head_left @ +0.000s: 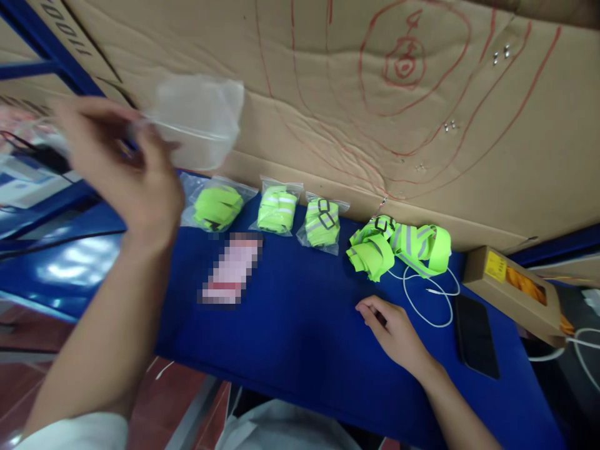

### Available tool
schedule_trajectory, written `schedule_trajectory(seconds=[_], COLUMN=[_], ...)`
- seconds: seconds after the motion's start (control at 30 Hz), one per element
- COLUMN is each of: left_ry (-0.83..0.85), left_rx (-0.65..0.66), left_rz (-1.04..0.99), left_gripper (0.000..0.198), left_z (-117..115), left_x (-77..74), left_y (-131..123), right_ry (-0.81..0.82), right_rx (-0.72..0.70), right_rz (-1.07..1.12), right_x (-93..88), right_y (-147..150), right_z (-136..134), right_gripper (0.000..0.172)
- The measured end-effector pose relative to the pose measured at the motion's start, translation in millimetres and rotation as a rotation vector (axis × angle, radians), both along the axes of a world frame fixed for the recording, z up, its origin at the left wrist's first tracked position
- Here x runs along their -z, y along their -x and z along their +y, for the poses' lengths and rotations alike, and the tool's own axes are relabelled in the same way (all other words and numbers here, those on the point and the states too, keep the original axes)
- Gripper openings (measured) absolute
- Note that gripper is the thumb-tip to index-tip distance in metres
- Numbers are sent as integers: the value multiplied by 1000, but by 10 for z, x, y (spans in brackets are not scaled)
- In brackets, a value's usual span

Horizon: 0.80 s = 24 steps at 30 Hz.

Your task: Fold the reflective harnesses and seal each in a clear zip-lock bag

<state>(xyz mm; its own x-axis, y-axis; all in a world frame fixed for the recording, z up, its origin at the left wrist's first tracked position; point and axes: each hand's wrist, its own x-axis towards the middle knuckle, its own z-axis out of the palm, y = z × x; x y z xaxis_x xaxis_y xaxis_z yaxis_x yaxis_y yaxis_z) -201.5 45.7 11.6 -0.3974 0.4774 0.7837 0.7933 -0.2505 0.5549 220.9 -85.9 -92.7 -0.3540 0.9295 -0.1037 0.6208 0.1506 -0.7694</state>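
Observation:
My left hand (129, 165) is raised at the left, blurred by motion, its fingers pinching a clear plastic zip bag (201, 119) by one edge. The bag looks flat, with nothing seen inside it. My right hand (391, 328) is low over the blue table (300, 312), fingers curled in and no object showing in them. Beyond it lie a loose folded neon-yellow reflective strap bundle (372, 253) and a looped one (424, 247). Along the back, three clear bags hold similar rolled straps: a left one (218, 207), a middle one (277, 209) and a right one (322, 222).
A pixelated pinkish phone-shaped item (232, 270) lies at centre left. To the right are a white cable (429, 322), a black phone (477, 337) and an open cardboard box (515, 294) with orange contents. A cardboard wall (309, 125) with red drawn lines stands behind.

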Motion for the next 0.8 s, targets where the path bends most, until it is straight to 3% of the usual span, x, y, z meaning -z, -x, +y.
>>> schedule_trajectory(seconds=[0.1, 0.2, 0.27, 0.33, 0.4, 0.5, 0.57, 0.67, 0.73, 0.8], left_ry=[219, 543, 654, 699, 729, 823, 875, 781, 630, 518], left_rx=[82, 213, 255, 278, 283, 240, 206, 213, 340, 589], left_rz=[261, 487, 563, 596, 620, 620, 599, 559, 499, 374], left_gripper=[28, 26, 29, 33, 40, 58, 65, 64, 58, 57], left_z=[-42, -161, -230, -280, -319, -394, -464, -590, -679, -757], left_x=[179, 413, 534, 599, 612, 587, 571, 556, 535, 506], left_y=[-298, -355, -286, -203, -149, -137, -161, -271, -438, -692], right_ry=[-77, -366, -597, -722, -727, -614, -546, -450, -299, -68], right_rx=[-18, 42, 103, 108, 52, -26, -6, 207, 362, 431], right_rz=[-30, -139, -282, -438, -575, -685, -597, -192, 152, 446], right_x=[-9, -36, -63, -89, -107, -128, -165, -284, -389, -483], right_y=[-24, -73, -89, -71, -17, 71, 88, 25, -50, -125], right_z=[-6, 85, 231, 434, 655, 923, 1016, 1013, 933, 819], right_gripper=[29, 26, 40, 63, 79, 65, 49, 33, 37, 43])
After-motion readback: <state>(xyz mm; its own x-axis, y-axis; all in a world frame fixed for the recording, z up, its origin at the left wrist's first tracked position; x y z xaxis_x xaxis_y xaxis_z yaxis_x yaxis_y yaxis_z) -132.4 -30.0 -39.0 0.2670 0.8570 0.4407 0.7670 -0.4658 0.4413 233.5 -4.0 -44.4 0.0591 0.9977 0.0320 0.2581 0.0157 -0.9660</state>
